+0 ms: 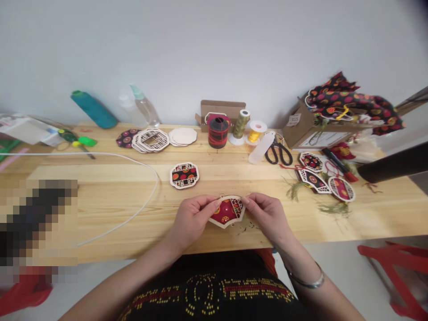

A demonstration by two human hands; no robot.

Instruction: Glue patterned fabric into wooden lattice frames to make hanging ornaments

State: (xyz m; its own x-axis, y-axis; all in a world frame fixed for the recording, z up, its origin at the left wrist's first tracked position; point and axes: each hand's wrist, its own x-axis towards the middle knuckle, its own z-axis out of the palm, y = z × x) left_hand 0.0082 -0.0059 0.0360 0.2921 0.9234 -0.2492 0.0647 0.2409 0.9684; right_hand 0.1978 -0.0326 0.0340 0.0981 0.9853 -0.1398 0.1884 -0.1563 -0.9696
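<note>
So both hands are pinching here: the left hand (193, 216) has its thumb on the left end of a fan-shaped wooden-framed ornament (225, 211) with red patterned fabric, and the right hand (266, 214) pinches its upper right corner, by the lattice bit. That puts the piece right between them, at the near side of a wooden table (143, 234). There's a silver bracelet (310, 281) on the right wrist, and some dark scraps (246, 229) near the right hand.

Just ahead of the left hand is a scalloped lattice ornament (184, 175), with a white cable (154, 187) curving past on its left. Over to the right hand's right: a bunch of framed ornaments (315, 180) plus a black-and-red marker (338, 164).

Farther out, ahead of the right hand, you've got a frosted bottle (261, 150) and black-handled scissors (278, 147). Beyond the gap between the hands stand red-and-black cord (218, 136), green thread (240, 125) and yellow thread (254, 135). Way past the left hand: lattice frames (143, 141), a spray bottle (147, 109), a teal thread cone (94, 110). Far beyond the right hand, a cardboard box (298, 122) has patterned fabric (363, 101) piled on it.
</note>
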